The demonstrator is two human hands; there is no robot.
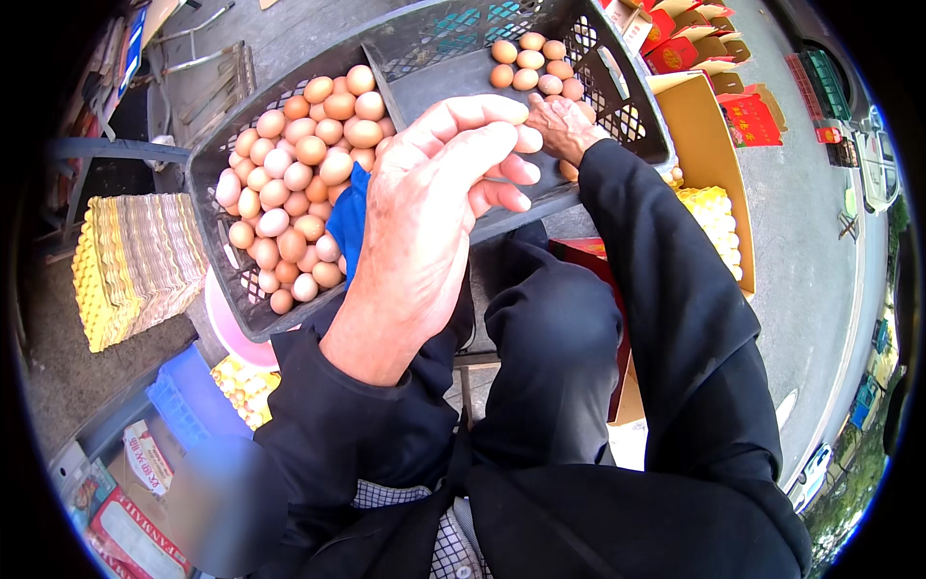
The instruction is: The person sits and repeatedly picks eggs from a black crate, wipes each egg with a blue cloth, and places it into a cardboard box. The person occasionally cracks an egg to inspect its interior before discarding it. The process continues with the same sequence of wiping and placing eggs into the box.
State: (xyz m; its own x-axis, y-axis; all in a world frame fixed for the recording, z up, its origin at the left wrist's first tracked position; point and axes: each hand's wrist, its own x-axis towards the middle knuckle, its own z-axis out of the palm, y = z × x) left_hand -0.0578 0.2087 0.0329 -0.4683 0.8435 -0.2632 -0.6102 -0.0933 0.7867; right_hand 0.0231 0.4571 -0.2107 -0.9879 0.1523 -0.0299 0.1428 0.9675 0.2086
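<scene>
My left hand (pixel 427 188) is raised in front of the black plastic crate (pixel 427 25), loosely curled, fingers a little apart; nothing shows in it. Behind that hand, a blue cloth (pixel 349 221) lies at the edge of a large heap of brown eggs (pixel 296 174) in the crate's left compartment. My right hand (pixel 566 129) reaches down into the right compartment, at a small group of eggs (pixel 530 60) in its far right corner. Its fingertips are mostly hidden, so whether it grips an egg cannot be told. A divider (pixel 383 83) splits the crate.
Stacked egg trays (pixel 145 260) stand at left, near a pink basin (pixel 235 326) and a blue plastic basket (pixel 192 394). To the right, an open cardboard box (pixel 712 137) holds eggs in yellow trays (pixel 709 217). Red cartons (pixel 676 43) stand farther off. My knee (pixel 557 311) is below the crate.
</scene>
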